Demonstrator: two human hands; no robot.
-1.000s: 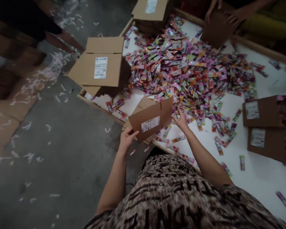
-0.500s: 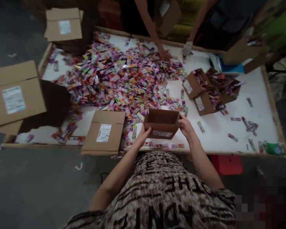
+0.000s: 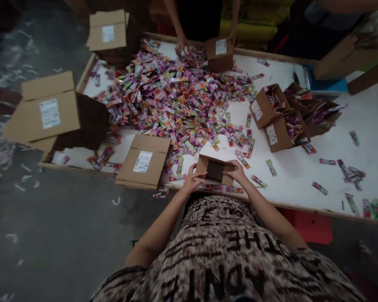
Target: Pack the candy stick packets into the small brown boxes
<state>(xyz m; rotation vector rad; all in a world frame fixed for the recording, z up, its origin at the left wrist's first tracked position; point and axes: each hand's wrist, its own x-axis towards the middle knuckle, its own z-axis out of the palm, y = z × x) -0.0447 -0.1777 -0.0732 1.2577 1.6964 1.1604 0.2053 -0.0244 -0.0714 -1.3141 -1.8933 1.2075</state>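
A small open cardboard box [image 3: 214, 170] sits at the near edge of the white table [image 3: 302, 176], held between both my hands. My left hand [image 3: 192, 179] grips its left side, fingers curled over the rim. My right hand [image 3: 237, 172] grips its right side and folds a flap over the top. A big heap of colourful sachets [image 3: 176, 100] spreads over the table just beyond the box.
A flat stack of folded cartons [image 3: 144, 161] lies to the left of my box. Larger open cartons [image 3: 55, 111] overhang the left edge. Several small boxes filled with sachets [image 3: 280, 121] lie at right. Another person [image 3: 198, 16] fills a box [image 3: 219, 52] across the table.
My view turned from the table's left end to face it. I brought the small box from beside the folded stack to in front of me, opened it, and now close a flap.
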